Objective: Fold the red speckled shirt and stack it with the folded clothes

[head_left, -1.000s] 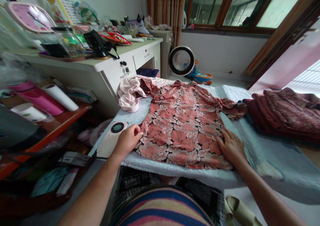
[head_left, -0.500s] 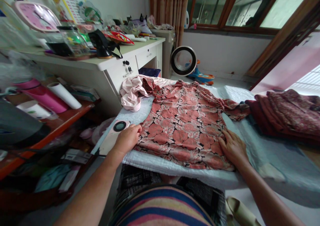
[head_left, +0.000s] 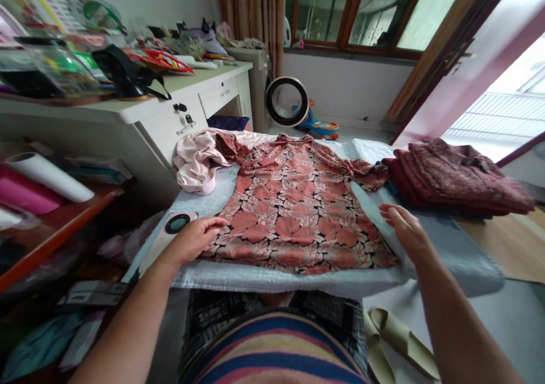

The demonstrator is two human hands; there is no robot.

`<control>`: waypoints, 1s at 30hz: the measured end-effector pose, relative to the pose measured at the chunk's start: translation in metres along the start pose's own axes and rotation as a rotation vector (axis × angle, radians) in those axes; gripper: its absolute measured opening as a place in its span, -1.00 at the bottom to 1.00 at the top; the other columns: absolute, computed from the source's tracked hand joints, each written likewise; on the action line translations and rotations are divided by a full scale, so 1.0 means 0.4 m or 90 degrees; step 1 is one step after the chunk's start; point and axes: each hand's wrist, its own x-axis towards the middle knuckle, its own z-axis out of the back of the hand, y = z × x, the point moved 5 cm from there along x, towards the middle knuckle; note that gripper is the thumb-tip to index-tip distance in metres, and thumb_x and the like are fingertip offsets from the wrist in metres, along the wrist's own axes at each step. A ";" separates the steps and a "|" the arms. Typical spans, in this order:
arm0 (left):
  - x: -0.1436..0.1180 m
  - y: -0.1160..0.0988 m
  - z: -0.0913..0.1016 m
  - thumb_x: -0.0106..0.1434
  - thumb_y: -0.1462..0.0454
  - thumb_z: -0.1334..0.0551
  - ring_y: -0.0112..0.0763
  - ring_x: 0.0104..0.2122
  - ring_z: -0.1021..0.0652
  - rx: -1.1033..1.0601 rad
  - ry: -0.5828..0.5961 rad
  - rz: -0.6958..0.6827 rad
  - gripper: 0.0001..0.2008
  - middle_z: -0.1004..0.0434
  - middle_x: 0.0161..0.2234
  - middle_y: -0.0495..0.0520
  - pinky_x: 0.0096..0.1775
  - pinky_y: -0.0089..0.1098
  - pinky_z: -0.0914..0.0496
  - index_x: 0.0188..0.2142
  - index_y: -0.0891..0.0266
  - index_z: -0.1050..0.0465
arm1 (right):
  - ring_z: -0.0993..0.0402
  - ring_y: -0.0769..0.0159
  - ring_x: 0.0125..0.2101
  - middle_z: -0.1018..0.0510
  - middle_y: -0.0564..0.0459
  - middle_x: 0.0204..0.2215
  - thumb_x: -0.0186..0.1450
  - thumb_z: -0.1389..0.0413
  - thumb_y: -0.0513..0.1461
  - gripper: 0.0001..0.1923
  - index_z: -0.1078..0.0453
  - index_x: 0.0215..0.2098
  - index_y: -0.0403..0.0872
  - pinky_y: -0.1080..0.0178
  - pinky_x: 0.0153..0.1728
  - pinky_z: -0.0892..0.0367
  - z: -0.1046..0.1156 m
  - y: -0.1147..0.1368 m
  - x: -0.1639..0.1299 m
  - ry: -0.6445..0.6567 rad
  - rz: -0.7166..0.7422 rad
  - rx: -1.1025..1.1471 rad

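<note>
A short-sleeved blouse [head_left: 293, 202] with red flowers and black-edged leaves lies spread flat on a table covered by a pale blue quilted cloth [head_left: 204, 276]. My left hand [head_left: 193, 239] rests at its lower left edge, fingers loosely stretched over the fabric. To the right of the blouse, my right hand [head_left: 404, 231] is held above the cloth, apart from the garment, with fingers slightly bent and nothing in them. Beside my left wrist lies a pale phone [head_left: 164, 233] with a round dark camera ring.
Crumpled pink cloth [head_left: 200, 160] touches the blouse's left sleeve. Folded dark red clothes [head_left: 460, 180] are stacked at the right. A cluttered white desk [head_left: 162, 129] stands at the left, and a washing machine's round door [head_left: 287, 101] hangs open behind. Slippers [head_left: 402, 344] lie on the floor.
My right hand has come off the blouse's right edge and moved outward. My left hand's fingers have loosened on the left edge. The blouse's lower right corner now spreads wider. The view has turned right.
</note>
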 end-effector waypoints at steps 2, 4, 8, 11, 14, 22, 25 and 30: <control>0.000 0.004 0.010 0.13 0.00 -0.14 -0.14 -0.12 -0.58 0.021 -0.016 0.011 -0.51 -0.61 -0.04 0.13 -0.07 -0.28 -0.44 -0.08 0.22 -0.55 | -0.55 0.11 -0.16 -0.60 -0.11 -0.14 0.27 0.00 0.13 -0.52 -0.47 -0.15 -0.04 0.08 -0.15 -0.43 0.007 -0.010 -0.030 -0.008 -0.035 0.066; 0.000 0.007 0.018 0.12 -0.02 -0.14 -0.14 -0.18 -0.59 0.043 -0.020 0.023 -0.48 -0.62 -0.05 0.14 -0.12 -0.27 -0.47 -0.05 0.23 -0.54 | -0.56 0.14 -0.20 -0.61 -0.12 -0.16 0.28 0.02 0.15 -0.49 -0.46 -0.14 -0.05 0.10 -0.18 -0.43 0.006 -0.018 -0.060 -0.015 -0.051 0.105; -0.001 0.000 0.023 0.07 -0.05 -0.16 -0.11 -0.20 -0.60 0.090 -0.016 0.024 -0.45 -0.63 -0.09 0.15 -0.09 -0.24 -0.47 -0.07 0.23 -0.55 | -0.54 0.15 -0.19 -0.61 -0.10 -0.18 0.31 0.03 0.11 -0.52 -0.46 -0.13 -0.06 0.11 -0.16 -0.42 -0.001 -0.014 -0.105 -0.017 -0.019 0.051; -0.002 -0.007 0.020 0.08 -0.07 -0.16 -0.09 -0.14 -0.59 0.112 -0.024 0.009 -0.41 -0.62 -0.08 0.19 0.00 -0.20 -0.44 -0.04 0.27 -0.52 | -0.52 0.16 -0.21 -0.62 -0.05 -0.21 0.29 -0.01 0.02 -0.61 -0.49 -0.15 -0.04 0.13 -0.14 -0.38 -0.012 0.006 -0.128 -0.014 0.026 -0.093; -0.002 -0.002 0.015 0.10 -0.03 -0.13 -0.08 -0.07 -0.57 0.133 -0.033 -0.016 -0.42 -0.60 -0.04 0.20 0.04 -0.18 -0.42 0.01 0.28 -0.48 | -0.51 0.19 -0.27 -0.63 -0.01 -0.28 0.29 -0.01 -0.05 -0.68 -0.51 -0.19 -0.02 0.17 -0.18 -0.36 -0.031 0.027 -0.145 0.017 0.067 -0.204; -0.028 0.018 0.010 0.14 0.22 -0.07 -0.09 0.03 -0.49 0.375 -0.061 -0.097 -0.51 -0.50 0.03 0.24 0.14 -0.18 -0.33 0.05 0.27 -0.44 | -0.50 0.17 -0.18 -0.61 -0.02 -0.23 0.31 0.01 -0.14 -0.74 -0.50 -0.24 -0.03 0.16 -0.09 -0.33 -0.049 0.023 -0.158 0.093 0.177 -0.298; -0.039 -0.026 0.001 0.20 0.25 -0.09 0.01 -0.01 -0.49 0.499 -0.110 -0.080 -0.57 -0.47 0.04 0.29 0.07 -0.06 -0.34 0.05 0.26 -0.45 | -0.49 0.14 -0.15 -0.60 -0.05 -0.21 0.32 0.02 -0.14 -0.74 -0.48 -0.21 -0.02 0.13 -0.05 -0.34 -0.049 0.023 -0.154 0.060 0.177 -0.324; -0.029 -0.129 -0.069 0.26 0.27 -0.12 -0.07 0.05 -0.44 0.464 -0.113 -0.189 -0.71 -0.44 0.09 0.22 0.11 -0.14 -0.29 -0.05 0.19 -0.47 | -0.39 0.08 0.07 -0.49 -0.13 0.06 0.29 -0.03 -0.17 -0.68 -0.46 -0.04 -0.05 0.04 0.12 -0.26 -0.078 0.044 -0.167 -0.005 0.215 -0.318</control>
